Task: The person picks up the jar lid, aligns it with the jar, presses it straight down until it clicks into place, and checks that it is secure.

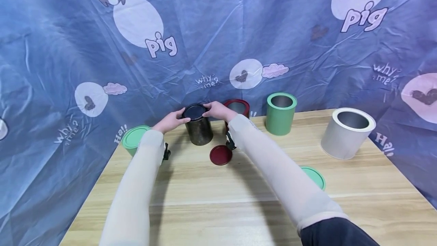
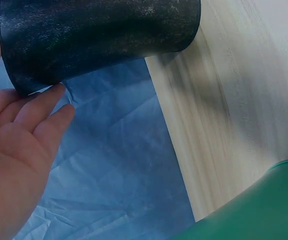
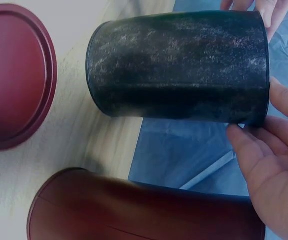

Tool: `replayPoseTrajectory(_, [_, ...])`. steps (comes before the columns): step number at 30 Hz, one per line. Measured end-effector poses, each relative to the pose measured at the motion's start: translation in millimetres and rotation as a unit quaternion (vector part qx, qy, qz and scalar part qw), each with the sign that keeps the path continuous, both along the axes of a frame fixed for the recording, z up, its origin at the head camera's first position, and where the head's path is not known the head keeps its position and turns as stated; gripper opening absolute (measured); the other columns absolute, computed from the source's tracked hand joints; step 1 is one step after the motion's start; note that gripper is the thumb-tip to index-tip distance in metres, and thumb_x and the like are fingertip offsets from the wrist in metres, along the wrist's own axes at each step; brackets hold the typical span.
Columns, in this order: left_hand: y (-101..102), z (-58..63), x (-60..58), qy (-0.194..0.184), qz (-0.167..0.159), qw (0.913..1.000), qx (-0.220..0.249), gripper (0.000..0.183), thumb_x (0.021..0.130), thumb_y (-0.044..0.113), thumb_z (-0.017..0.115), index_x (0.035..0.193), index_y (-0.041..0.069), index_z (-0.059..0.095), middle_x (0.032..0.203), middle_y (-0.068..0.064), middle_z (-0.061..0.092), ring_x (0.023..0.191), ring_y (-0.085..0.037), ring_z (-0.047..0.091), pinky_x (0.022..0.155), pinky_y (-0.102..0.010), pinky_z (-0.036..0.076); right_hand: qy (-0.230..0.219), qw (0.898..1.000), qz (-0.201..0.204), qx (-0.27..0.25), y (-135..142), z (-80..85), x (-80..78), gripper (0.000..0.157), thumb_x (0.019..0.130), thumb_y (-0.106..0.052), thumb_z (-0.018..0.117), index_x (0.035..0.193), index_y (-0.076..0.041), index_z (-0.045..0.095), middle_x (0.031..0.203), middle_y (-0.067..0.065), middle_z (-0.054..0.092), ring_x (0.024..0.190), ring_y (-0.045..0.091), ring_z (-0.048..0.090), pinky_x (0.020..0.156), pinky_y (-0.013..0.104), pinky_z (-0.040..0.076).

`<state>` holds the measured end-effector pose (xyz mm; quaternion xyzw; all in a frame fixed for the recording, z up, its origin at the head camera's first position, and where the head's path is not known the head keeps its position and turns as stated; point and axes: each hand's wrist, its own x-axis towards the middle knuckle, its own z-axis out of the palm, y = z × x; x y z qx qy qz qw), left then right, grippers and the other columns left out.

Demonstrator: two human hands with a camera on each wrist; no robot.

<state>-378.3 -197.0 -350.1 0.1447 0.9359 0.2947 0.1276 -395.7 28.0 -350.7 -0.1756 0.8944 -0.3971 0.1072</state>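
Near the back edge of the table, a dark, scuffed black can [image 1: 199, 132] stands with what looks like a black lid on top. My left hand [image 1: 168, 121] grips its upper rim from the left, thumb on the top edge and fingers along the side. From the other side, my right hand [image 1: 220, 111] holds the same rim, with its fingertips under the edge in the right wrist view. Behind my right wrist is an open red can [image 3: 149, 215], mostly hidden in the head view. A red lid [image 1: 220, 155] lies flat in front of the black can.
To the left stands a green can with its lid on [image 1: 135, 138], partly behind my left forearm. An open green can [image 1: 280, 120] and an open white can [image 1: 343, 139] are on the right. A green lid [image 1: 315, 177] lies beside my right sleeve. Blue printed cloth [image 1: 218, 48] hangs behind the table.
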Motion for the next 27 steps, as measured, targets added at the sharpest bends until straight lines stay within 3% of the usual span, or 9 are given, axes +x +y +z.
replayPoseTrajectory(7, [3.0,-0.8,1.8,0.001,-0.014,0.9999,0.002,0.074,0.1,0.037,0.051,0.154,0.004,0.014,0.161,-0.016,0.013,0.148,-0.035,0.015,0.12,-0.047,0.019,0.009,1.0,0.007,0.029,6.5,1.8,2.9,0.056,0.094,-0.023,0.062,0.145,-0.007,0.043,0.15,0.007,0.042,0.144,0.021,0.031,0.116,0.027,0.03])
replayPoseTrajectory(18, [2.4,-7.4,2.8,0.01,-0.021,0.9997,0.009,0.071,0.101,0.034,0.047,0.154,0.001,0.012,0.161,-0.018,0.009,0.148,-0.036,0.012,0.121,-0.046,0.016,0.051,0.993,0.032,0.099,6.3,0.5,1.9,0.057,0.095,-0.028,0.058,0.146,-0.01,0.041,0.149,0.008,0.043,0.139,0.023,0.039,0.114,0.03,0.033])
replayPoseTrajectory(27, [2.4,-8.0,9.8,0.005,-0.013,0.9998,-0.017,0.071,0.102,0.037,0.044,0.155,0.004,0.009,0.162,-0.015,0.007,0.148,-0.035,0.012,0.121,-0.047,0.016,0.039,0.995,0.03,0.081,6.6,-3.2,5.5,0.057,0.095,-0.029,0.059,0.146,-0.012,0.04,0.149,0.009,0.042,0.14,0.024,0.037,0.114,0.031,0.033])
